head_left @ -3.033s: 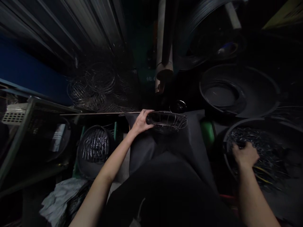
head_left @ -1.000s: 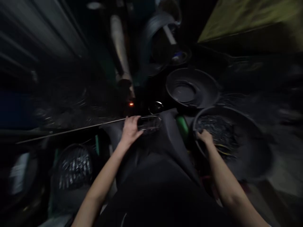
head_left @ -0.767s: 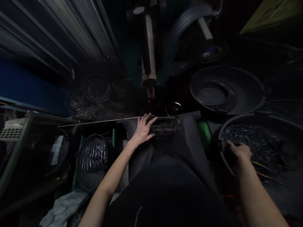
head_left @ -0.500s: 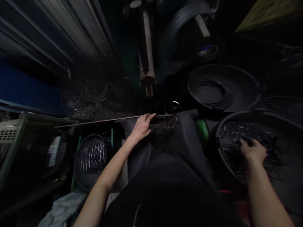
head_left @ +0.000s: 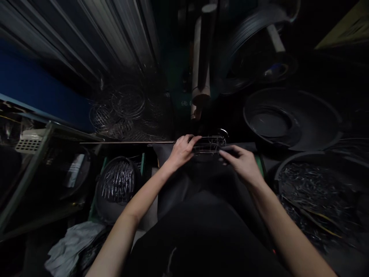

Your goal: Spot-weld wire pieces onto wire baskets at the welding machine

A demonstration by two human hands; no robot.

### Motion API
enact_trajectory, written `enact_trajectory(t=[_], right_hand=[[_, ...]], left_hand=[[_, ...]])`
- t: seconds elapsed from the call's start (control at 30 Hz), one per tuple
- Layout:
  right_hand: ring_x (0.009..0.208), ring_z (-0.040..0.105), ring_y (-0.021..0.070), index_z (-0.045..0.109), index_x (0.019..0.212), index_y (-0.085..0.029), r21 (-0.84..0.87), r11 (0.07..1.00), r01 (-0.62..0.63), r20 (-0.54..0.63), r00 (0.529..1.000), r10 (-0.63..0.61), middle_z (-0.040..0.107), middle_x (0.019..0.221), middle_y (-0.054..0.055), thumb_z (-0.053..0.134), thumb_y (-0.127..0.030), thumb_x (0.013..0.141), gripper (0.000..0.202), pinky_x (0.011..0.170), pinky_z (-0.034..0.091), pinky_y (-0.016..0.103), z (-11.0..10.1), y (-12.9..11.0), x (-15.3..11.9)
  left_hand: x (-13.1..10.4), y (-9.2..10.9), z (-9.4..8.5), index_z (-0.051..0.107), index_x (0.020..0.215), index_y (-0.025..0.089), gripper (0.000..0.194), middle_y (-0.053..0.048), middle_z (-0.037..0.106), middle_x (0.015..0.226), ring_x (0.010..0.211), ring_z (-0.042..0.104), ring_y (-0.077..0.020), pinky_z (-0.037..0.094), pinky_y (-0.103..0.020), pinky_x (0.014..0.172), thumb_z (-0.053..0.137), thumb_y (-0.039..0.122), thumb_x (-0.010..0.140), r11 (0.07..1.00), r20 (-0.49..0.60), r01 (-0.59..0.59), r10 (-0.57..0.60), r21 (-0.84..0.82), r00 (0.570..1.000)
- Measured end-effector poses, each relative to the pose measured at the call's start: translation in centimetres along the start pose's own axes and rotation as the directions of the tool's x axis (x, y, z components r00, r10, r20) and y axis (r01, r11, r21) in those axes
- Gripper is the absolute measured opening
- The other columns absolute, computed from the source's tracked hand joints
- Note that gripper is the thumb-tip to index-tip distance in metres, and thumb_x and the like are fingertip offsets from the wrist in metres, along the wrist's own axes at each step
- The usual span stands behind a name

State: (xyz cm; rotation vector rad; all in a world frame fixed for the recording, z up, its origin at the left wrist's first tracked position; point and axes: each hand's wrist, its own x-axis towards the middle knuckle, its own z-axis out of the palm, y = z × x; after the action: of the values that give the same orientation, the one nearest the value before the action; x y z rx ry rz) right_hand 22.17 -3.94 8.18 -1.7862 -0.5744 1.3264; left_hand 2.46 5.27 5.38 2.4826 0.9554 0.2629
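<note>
A small wire frame (head_left: 211, 145) lies sideways at the middle of the view, below the machine's metal rod. My left hand (head_left: 184, 149) is closed on the frame's left end, thumb along its upper edge. At the frame's right end is my right hand (head_left: 238, 158), its thumb and fingers pinched together close to the wires. Whatever sits between those right fingers is too dark and small to name. Behind the frame shows a shiny round metal part (head_left: 223, 134).
Right of me stands a large basin (head_left: 278, 175) of small metal pieces, with another basin (head_left: 314, 111) behind it. At left are a round bin (head_left: 106, 211) of metal pieces and a green-edged crate (head_left: 27, 177). The machine's rod (head_left: 201, 69) juts out ahead.
My right hand has left the basin of metal pieces and moved left to the wire frame. My left hand still holds the frame. The view has shifted, so the surroundings sit farther right.
</note>
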Motion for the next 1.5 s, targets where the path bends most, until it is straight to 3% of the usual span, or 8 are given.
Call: enact_trajectory(t=[0.17, 0.3, 0.43, 0.53, 0.8, 1.03, 1.2, 1.5], right_hand=[[0.065, 0.061, 0.0168, 0.058, 0.081, -0.008, 0.029, 0.997, -0.065, 0.029, 0.998, 0.064, 0.06, 0.072, 0.006, 0.068, -0.035, 0.067, 0.032, 0.054, 0.046, 0.023, 3.3, 1.1, 2.8], [0.069, 0.06, 0.0148, 0.064, 0.087, -0.015, -0.307, 0.941, 0.143, -0.074, 0.982, -0.173, 0.063, 0.078, 0.003, 0.061, -0.045, 0.074, 0.033, 0.063, 0.045, 0.025, 4.6, 1.5, 2.9], [0.068, 0.058, 0.0106, 0.065, 0.086, -0.014, -0.465, 0.775, 0.428, -0.089, 0.848, -0.523, 0.063, 0.08, 0.0, 0.056, -0.041, 0.082, 0.029, 0.063, 0.043, 0.021, 5.8, 1.7, 2.2], [0.071, 0.058, 0.009, 0.063, 0.088, -0.012, -0.485, 0.664, 0.569, -0.076, 0.73, -0.68, 0.063, 0.082, 0.001, 0.055, -0.034, 0.086, 0.024, 0.067, 0.044, 0.019, 6.4, 2.1, 2.3], [0.072, 0.058, 0.0077, 0.062, 0.087, -0.011, -0.484, 0.58, 0.655, -0.059, 0.637, -0.769, 0.062, 0.081, 0.001, 0.058, -0.025, 0.084, 0.015, 0.069, 0.045, 0.017, 6.7, 2.0, 3.4], [0.075, 0.058, 0.0093, 0.062, 0.088, -0.011, -0.466, 0.614, 0.637, -0.054, 0.672, -0.739, 0.062, 0.083, 0.002, 0.057, -0.026, 0.085, 0.016, 0.072, 0.045, 0.021, 7.0, 1.7, 3.9], [0.075, 0.057, 0.0094, 0.061, 0.088, -0.009, -0.466, 0.584, 0.665, -0.052, 0.638, -0.768, 0.061, 0.082, 0.003, 0.057, -0.026, 0.086, 0.017, 0.072, 0.045, 0.02, 7.1, 1.4, 4.4], [0.075, 0.057, 0.0099, 0.061, 0.088, -0.01, -0.464, 0.577, 0.672, -0.057, 0.628, -0.776, 0.06, 0.082, 0.003, 0.057, -0.026, 0.086, 0.017, 0.072, 0.045, 0.021, 7.2, 1.3, 5.2]], left_hand=[[-0.2, 0.1, 0.0, 0.039, 0.128, 0.017, 0.068, -0.01, 0.043, 0.118, 0.107, 0.046, -0.0256, 0.046, -0.038, 0.094, 0.06, -0.008, 0.069, 0.998, -0.046, 0.004, -0.001, 0.057, 0.999], [-0.3, -0.2, 0.2, 0.038, 0.127, 0.017, 0.066, -0.009, 0.043, 0.117, 0.105, 0.046, -0.0251, 0.047, -0.039, 0.093, 0.058, -0.008, 0.07, 0.997, -0.116, -0.01, 0.019, 0.074, 0.993], [-0.1, -0.9, 0.2, 0.036, 0.127, 0.018, 0.07, -0.009, 0.043, 0.117, 0.107, 0.046, -0.0249, 0.047, -0.037, 0.094, 0.061, -0.009, 0.067, 1.0, -0.175, -0.002, 0.004, 0.011, 0.985], [0.1, -1.3, 0.2, 0.036, 0.127, 0.019, 0.068, -0.009, 0.044, 0.117, 0.107, 0.047, -0.0244, 0.046, -0.037, 0.094, 0.064, -0.007, 0.07, 1.0, -0.222, -0.012, 0.008, -0.018, 0.975], [0.7, -2.3, 0.6, 0.036, 0.126, 0.019, 0.068, -0.008, 0.045, 0.114, 0.104, 0.048, -0.0239, 0.046, -0.038, 0.094, 0.075, 0.0, 0.074, 0.998, -0.303, -0.057, 0.042, -0.039, 0.952], [1.1, -2.9, 0.4, 0.035, 0.126, 0.018, 0.074, -0.009, 0.045, 0.116, 0.11, 0.047, -0.0234, 0.04, -0.045, 0.105, 0.077, -0.004, 0.069, 0.996, -0.305, -0.059, 0.036, -0.065, 0.952], [1.5, -3.3, 0.4, 0.035, 0.127, 0.019, 0.073, -0.009, 0.044, 0.117, 0.111, 0.047, -0.0233, 0.037, -0.049, 0.107, 0.074, -0.005, 0.07, 0.996, -0.313, -0.057, 0.033, -0.069, 0.949], [2.1, -3.5, 0.3, 0.034, 0.126, 0.019, 0.075, -0.009, 0.045, 0.115, 0.109, 0.048, -0.023, 0.039, -0.049, 0.105, 0.074, -0.007, 0.068, 0.996, -0.342, -0.065, 0.042, -0.056, 0.939]])
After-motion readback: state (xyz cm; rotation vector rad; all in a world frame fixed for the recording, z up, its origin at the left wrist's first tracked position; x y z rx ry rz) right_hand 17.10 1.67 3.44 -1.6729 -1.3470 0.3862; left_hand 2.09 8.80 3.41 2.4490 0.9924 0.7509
